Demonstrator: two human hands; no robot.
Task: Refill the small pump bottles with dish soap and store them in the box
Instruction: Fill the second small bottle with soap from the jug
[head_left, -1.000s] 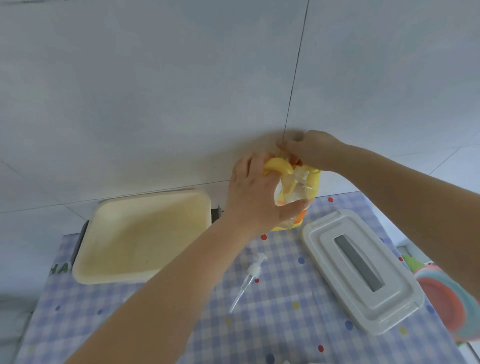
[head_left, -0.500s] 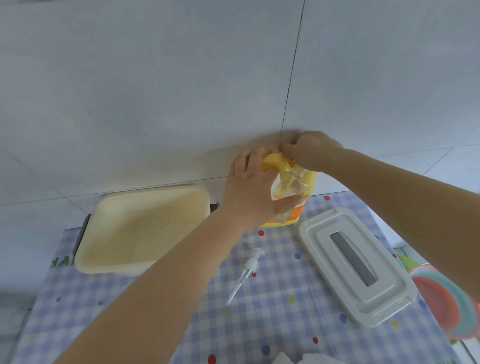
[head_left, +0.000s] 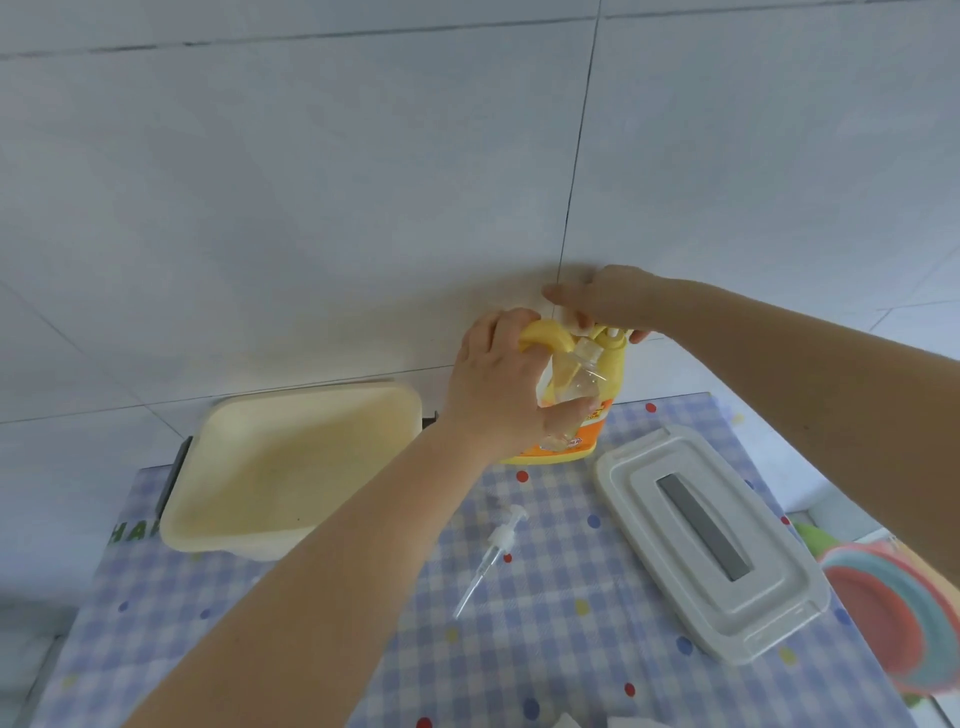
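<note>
small clear pump bottle (head_left: 574, 384) gripped in left hand (head_left: 498, 384), right hand (head_left: 608, 301) gripping yellow soap jug's (head_left: 613, 364) top

Clear small bottle (head_left: 574, 384) (uncapped) against yellow jug (head_left: 613, 364)

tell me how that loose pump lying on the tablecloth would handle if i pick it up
The pump looks like light plastic, so it probably lifts with a fingertip pinch. Its thin clear tube likely flexes, so taking it by the thicker white head seems safer. Lying on its side, it may roll if nudged, and any soap residue could make it slippery.
</note>
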